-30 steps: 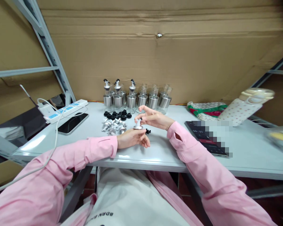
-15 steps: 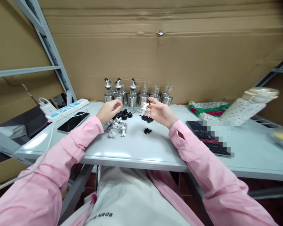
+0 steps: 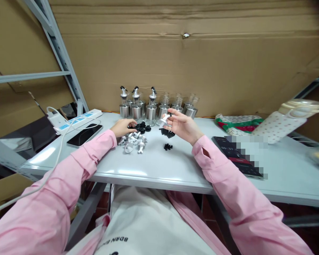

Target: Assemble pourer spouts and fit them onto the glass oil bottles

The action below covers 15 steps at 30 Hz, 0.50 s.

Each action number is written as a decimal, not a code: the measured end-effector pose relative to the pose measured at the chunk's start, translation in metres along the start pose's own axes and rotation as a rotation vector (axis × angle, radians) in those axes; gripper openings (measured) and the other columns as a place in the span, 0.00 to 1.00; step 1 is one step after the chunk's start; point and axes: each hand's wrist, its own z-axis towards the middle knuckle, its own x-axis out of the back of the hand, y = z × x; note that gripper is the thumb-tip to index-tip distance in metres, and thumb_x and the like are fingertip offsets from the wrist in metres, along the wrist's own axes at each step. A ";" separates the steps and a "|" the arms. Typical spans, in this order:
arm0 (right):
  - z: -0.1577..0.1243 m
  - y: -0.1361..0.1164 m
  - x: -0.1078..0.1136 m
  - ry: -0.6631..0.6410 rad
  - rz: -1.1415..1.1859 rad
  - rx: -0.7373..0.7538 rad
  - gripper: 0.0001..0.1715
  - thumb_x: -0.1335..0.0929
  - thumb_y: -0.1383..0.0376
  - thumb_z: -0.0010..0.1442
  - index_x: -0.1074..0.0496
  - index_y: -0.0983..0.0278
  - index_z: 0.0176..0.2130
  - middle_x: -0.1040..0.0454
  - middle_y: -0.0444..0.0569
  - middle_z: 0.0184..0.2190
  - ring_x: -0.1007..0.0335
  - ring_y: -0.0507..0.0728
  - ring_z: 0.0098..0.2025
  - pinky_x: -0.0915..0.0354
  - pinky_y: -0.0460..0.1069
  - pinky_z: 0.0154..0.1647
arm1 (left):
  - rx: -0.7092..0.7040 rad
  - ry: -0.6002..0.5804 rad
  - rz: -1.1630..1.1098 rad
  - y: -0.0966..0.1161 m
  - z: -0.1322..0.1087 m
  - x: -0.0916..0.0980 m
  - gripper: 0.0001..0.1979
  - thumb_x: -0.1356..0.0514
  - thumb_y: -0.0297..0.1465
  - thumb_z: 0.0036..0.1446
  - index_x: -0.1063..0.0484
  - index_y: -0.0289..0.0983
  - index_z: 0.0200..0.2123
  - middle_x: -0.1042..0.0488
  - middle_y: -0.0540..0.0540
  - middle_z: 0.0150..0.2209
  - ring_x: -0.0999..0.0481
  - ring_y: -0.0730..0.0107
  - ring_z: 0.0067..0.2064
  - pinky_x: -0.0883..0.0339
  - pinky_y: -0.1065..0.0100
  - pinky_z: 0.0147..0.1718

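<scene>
My right hand (image 3: 185, 126) is raised over the table, its fingertips closed on a silver pourer spout (image 3: 163, 121) with a dark part at its top. Lower down on the left, my left hand (image 3: 123, 128) reaches to the edge of a pile of black stoppers (image 3: 143, 128); its thumb and forefinger are apart, and its other fingers are partly hidden. Just in front of that hand lies a heap of loose silver spouts (image 3: 133, 141). Thin black pieces (image 3: 166, 132) lie beneath my right hand, with a cluster of small black caps (image 3: 168, 146) nearer me.
Several glass and steel bottles (image 3: 151, 112) stand along the back, three topped with spouts. A power strip (image 3: 81, 120) and phone (image 3: 85, 135) lie left. To the right are another phone (image 3: 236, 156), a patterned cloth (image 3: 238, 123) and a dotted drinking bottle (image 3: 279, 122).
My left hand has come down onto the black stoppers, its fingers opening from a curl. My right hand stays in nearly the same place, still holding the spout, which is tilted a little differently.
</scene>
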 end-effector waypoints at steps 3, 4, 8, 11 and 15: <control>0.001 0.000 0.000 0.026 -0.023 0.017 0.17 0.33 0.67 0.49 0.37 0.58 0.40 0.28 0.44 0.37 0.34 0.52 0.33 0.35 0.52 0.42 | -0.038 0.024 0.024 0.000 0.000 0.001 0.19 0.40 0.38 0.48 0.29 0.36 0.44 0.26 0.44 0.38 0.28 0.63 0.40 0.38 0.65 0.42; 0.001 0.000 0.000 0.037 -0.018 0.019 0.17 0.33 0.68 0.49 0.37 0.58 0.40 0.28 0.44 0.37 0.34 0.52 0.33 0.35 0.52 0.42 | -0.063 0.055 0.045 0.001 -0.001 0.001 0.20 0.41 0.38 0.50 0.30 0.36 0.45 0.27 0.44 0.39 0.29 0.63 0.40 0.38 0.64 0.43; 0.003 0.001 0.002 0.091 0.053 0.027 0.18 0.34 0.71 0.48 0.37 0.58 0.41 0.27 0.42 0.35 0.33 0.50 0.31 0.35 0.51 0.41 | -0.215 0.254 0.083 0.013 -0.005 0.005 0.20 0.45 0.36 0.54 0.34 0.35 0.50 0.33 0.42 0.41 0.32 0.63 0.44 0.39 0.62 0.47; 0.004 0.003 0.003 0.114 0.068 0.018 0.18 0.35 0.73 0.49 0.36 0.60 0.42 0.27 0.43 0.34 0.33 0.49 0.29 0.34 0.50 0.40 | -0.325 0.366 0.054 0.029 -0.011 0.006 0.17 0.46 0.36 0.56 0.31 0.35 0.46 0.35 0.42 0.41 0.33 0.64 0.45 0.39 0.62 0.48; 0.005 0.007 0.000 0.071 0.031 -0.016 0.18 0.37 0.74 0.51 0.33 0.62 0.43 0.27 0.44 0.35 0.33 0.48 0.29 0.34 0.50 0.42 | -0.404 0.432 -0.007 0.052 -0.021 0.001 0.14 0.45 0.35 0.57 0.32 0.36 0.44 0.35 0.42 0.41 0.33 0.65 0.46 0.38 0.64 0.48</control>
